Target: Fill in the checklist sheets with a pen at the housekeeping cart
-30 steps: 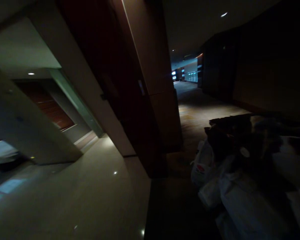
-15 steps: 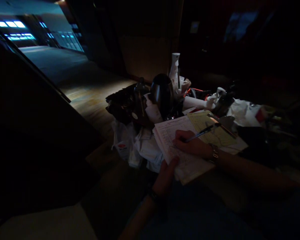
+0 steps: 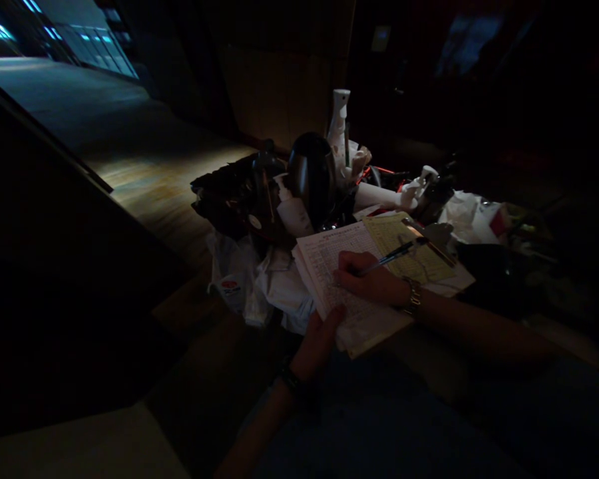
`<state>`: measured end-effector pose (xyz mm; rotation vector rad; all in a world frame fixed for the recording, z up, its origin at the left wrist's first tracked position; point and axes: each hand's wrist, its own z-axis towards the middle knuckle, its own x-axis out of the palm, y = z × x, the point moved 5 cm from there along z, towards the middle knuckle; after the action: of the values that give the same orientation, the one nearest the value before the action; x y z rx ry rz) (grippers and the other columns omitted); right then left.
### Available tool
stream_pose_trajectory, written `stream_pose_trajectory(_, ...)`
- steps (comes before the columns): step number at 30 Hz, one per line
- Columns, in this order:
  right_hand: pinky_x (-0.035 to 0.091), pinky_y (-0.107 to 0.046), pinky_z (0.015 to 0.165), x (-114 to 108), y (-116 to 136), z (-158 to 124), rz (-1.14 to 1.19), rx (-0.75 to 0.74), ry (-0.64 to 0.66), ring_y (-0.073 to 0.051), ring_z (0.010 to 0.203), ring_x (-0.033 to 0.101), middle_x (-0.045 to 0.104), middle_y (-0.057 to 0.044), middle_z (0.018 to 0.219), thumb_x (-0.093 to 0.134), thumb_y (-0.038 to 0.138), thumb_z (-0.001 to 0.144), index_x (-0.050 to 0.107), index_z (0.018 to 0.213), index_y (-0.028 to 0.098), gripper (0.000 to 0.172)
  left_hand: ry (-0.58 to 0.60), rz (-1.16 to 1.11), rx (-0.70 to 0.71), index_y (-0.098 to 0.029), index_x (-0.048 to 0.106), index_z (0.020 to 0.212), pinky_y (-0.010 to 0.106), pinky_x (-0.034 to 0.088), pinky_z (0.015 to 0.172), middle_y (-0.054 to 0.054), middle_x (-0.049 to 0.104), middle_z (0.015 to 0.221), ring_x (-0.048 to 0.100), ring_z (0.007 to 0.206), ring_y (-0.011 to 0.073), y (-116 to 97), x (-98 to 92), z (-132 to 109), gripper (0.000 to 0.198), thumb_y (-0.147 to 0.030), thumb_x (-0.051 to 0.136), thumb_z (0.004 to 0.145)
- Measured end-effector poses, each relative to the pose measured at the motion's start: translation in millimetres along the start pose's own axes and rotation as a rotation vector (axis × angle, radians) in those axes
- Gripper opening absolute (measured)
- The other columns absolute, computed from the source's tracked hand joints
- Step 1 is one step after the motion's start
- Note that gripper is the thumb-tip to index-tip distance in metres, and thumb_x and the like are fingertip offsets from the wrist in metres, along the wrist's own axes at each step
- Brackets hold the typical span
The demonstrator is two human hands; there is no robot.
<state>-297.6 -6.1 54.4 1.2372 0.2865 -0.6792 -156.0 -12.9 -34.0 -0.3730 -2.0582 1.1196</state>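
Note:
A stack of printed forms (image 3: 364, 326) lies tilted in front of me, its top sheet covered in a grid of small rows. My right hand (image 3: 367, 276) is closed around a pen (image 3: 394, 255) and rests on the top sheet. At the lower left edge of the stack, my left hand (image 3: 319, 339) grips the papers, thumb on top and fingers hidden beneath. A yellow form (image 3: 409, 246) sits beyond my right hand, under a clipboard's metal clip (image 3: 436, 231).
Behind the papers is a crowded cart with a dark rounded container (image 3: 310, 173), a white spray bottle (image 3: 338, 123) and another lying bottle (image 3: 379, 197). White plastic bags (image 3: 234, 273) hang at its left. A dim corridor floor (image 3: 144, 173) stretches off to the upper left.
The whole view has shifted, so the cart, papers and hands appear slightly further left and higher. My right hand still holds the pen on the sheet, and my left hand still grips the papers.

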Motion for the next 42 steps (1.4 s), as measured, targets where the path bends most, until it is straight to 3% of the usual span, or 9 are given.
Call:
stream_pose_trajectory(11, 0.032, -0.024, 0.055, -1.5, 3.0, -1.2, -0.017, -0.001, 0.017, -0.010, 0.056, 0.039, 0.046, 0.003, 0.059, 0.054, 0.035, 0.082, 0.044, 0.066, 0.019, 0.024, 0.071, 0.033, 0.018, -0.011, 0.063, 0.125, 0.040, 0.053, 0.101, 0.013, 0.072, 0.118, 0.070, 0.104, 0.0277, 3.1, -2.0, 5.7, 0.061, -0.049, 0.075, 0.080)
stream_pose_trajectory(21, 0.032, -0.025, 0.056, -1.0, 0.0, -1.5, -0.037, 0.006, 0.017, -0.010, 0.057, 0.040, 0.047, 0.003, 0.059, 0.053, 0.036, 0.082, 0.045, 0.067, 0.019, 0.024, 0.067, 0.037, 0.026, -0.011, 0.065, 0.124, 0.040, 0.053, 0.100, 0.013, 0.072, 0.121, 0.069, 0.105, 0.0282, 0.6, -0.1, 1.3, 0.057, -0.049, 0.073, 0.082)
stream_pose_trajectory(26, 0.032, -0.025, 0.055, -1.1, -0.4, -1.3, -0.024, 0.002, 0.009, -0.011, 0.057, 0.040, 0.046, 0.003, 0.059, 0.054, 0.037, 0.082, 0.045, 0.066, 0.020, 0.025, 0.062, 0.024, 0.017, -0.011, 0.062, 0.126, 0.040, 0.051, 0.104, 0.013, 0.072, 0.120, 0.066, 0.114, 0.0299, 0.7, -0.1, 1.5, 0.059, -0.048, 0.074, 0.081)
stream_pose_trajectory(32, 0.031, -0.025, 0.055, -0.9, 0.0, -1.2, -0.013, -0.012, 0.007, -0.011, 0.057, 0.040, 0.046, 0.003, 0.059, 0.054, 0.033, 0.081, 0.045, 0.066, 0.020, 0.022, 0.048, 0.049, 0.029, -0.010, 0.063, 0.118, 0.041, 0.053, 0.102, 0.014, 0.072, 0.120, 0.069, 0.106, 0.0289, -4.6, 2.9, -1.7, 0.053, -0.047, 0.073, 0.081)
stream_pose_trajectory(42, 0.032, -0.024, 0.055, -0.8, -0.4, -1.0, -0.016, -0.011, 0.012, -0.010, 0.056, 0.039, 0.046, 0.003, 0.059, 0.054, 0.034, 0.082, 0.045, 0.066, 0.019, 0.024, 0.053, 0.039, 0.020, -0.009, 0.060, 0.123, 0.042, 0.053, 0.100, 0.015, 0.072, 0.119, 0.070, 0.103, 0.0294, 4.3, -1.3, 6.7, 0.059, -0.047, 0.073, 0.079)
